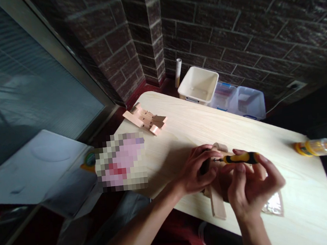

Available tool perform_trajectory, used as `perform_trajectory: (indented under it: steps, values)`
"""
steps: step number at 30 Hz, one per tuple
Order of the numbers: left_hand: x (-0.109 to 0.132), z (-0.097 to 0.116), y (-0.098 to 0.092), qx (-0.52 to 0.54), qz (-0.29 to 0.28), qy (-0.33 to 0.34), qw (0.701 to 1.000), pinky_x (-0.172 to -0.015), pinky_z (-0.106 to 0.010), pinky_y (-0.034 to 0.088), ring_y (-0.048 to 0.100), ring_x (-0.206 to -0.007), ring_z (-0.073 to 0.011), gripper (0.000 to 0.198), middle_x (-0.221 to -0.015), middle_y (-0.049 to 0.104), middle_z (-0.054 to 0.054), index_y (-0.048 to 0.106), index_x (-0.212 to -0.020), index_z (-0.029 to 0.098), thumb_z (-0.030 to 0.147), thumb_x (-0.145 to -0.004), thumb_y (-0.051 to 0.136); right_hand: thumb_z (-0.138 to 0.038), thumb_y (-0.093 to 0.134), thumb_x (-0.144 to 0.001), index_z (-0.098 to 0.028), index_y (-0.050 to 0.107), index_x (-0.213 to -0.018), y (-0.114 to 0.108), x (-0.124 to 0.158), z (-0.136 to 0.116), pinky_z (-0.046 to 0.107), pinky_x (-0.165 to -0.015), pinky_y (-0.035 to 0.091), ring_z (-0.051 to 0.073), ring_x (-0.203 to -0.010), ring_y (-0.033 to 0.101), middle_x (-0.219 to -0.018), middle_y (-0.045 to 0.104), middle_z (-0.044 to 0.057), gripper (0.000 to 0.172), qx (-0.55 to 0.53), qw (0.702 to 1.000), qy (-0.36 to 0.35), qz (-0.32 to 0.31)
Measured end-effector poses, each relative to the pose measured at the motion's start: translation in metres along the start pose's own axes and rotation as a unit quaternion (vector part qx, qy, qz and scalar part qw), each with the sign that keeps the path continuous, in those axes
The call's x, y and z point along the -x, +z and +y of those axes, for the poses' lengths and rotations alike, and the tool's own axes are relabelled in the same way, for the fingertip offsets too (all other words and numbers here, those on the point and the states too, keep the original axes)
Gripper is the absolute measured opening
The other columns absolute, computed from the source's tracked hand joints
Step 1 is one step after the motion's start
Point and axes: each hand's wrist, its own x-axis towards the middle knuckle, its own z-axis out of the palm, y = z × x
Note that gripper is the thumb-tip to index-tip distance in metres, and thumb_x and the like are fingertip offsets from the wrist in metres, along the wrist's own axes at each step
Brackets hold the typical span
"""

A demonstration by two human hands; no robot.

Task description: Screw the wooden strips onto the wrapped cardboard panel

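Note:
Near the table's front edge, my left hand point(199, 169) is closed around a light wooden piece point(217, 200) that sticks out below the fingers. My right hand point(250, 181) grips a yellow and black screwdriver point(241, 158), which lies roughly level. Its metal tip points left and reaches the wood beside my left fingertips; a small dark screw seems to be at the tip. Part of the wooden work is hidden behind both hands. A clear plastic bag point(274, 205) with shiny small contents lies beside my right wrist.
A wooden assembly point(145, 119) sits at the table's point(189, 121) far left, above a blurred pink item point(126, 159). A clear bottle-shaped container point(326, 146) with a yellow end is at the right. A cream bin point(198, 84) and clear bins point(249, 101) stand behind.

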Motion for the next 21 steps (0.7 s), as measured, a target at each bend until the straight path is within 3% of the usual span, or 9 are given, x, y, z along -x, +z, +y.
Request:
perform_trajectory:
  steps: [5, 11, 17, 21]
  values:
    - [-0.0011, -0.0004, 0.0002, -0.001, 0.005, 0.009, 1.000, -0.120, -0.046, 0.040, 0.046, -0.141, -0.0258, 0.042, -0.139, 0.060, -0.009, 0.061, -0.131, 0.027, 0.028, -0.089, 0.062, -0.004, 0.066, -0.086, -0.032, 0.042, -0.141, -0.0001, -0.0003, -0.0007, 0.033, -0.057, 0.066, 0.022, -0.094, 0.075, -0.124, 0.060, 0.009, 0.067, -0.005, 1.000, -0.006, -0.010]
    - [-0.0014, -0.0009, 0.0018, 0.007, 0.022, 0.015, 1.000, -0.118, -0.045, 0.043, 0.049, -0.138, -0.0260, 0.042, -0.136, 0.063, -0.008, 0.063, -0.128, 0.027, 0.023, -0.086, 0.064, 0.001, 0.070, -0.081, -0.032, 0.045, -0.137, -0.0040, -0.0041, 0.0009, 0.026, -0.050, 0.061, 0.010, -0.060, 0.067, -0.111, 0.063, 0.003, 0.070, -0.004, 1.000, 0.004, -0.015]
    - [-0.0003, -0.0016, 0.0009, 0.000, 0.015, 0.014, 1.000, -0.119, -0.046, 0.042, 0.047, -0.140, -0.0265, 0.043, -0.140, 0.059, -0.009, 0.062, -0.131, 0.027, 0.028, -0.088, 0.063, 0.001, 0.065, -0.085, -0.033, 0.045, -0.139, -0.0010, -0.0027, -0.0021, 0.029, -0.051, 0.062, 0.015, -0.073, 0.072, -0.125, 0.061, 0.008, 0.067, -0.025, 1.000, -0.005, -0.003]
    - [-0.0005, -0.0012, 0.0004, -0.009, 0.006, 0.009, 1.000, -0.119, -0.046, 0.041, 0.046, -0.141, -0.0261, 0.042, -0.140, 0.060, -0.008, 0.061, -0.131, 0.027, 0.027, -0.088, 0.063, -0.003, 0.065, -0.088, -0.032, 0.044, -0.139, 0.0002, -0.0019, -0.0042, 0.030, -0.049, 0.063, 0.021, -0.086, 0.075, -0.123, 0.064, 0.010, 0.062, -0.022, 1.000, 0.006, -0.005]
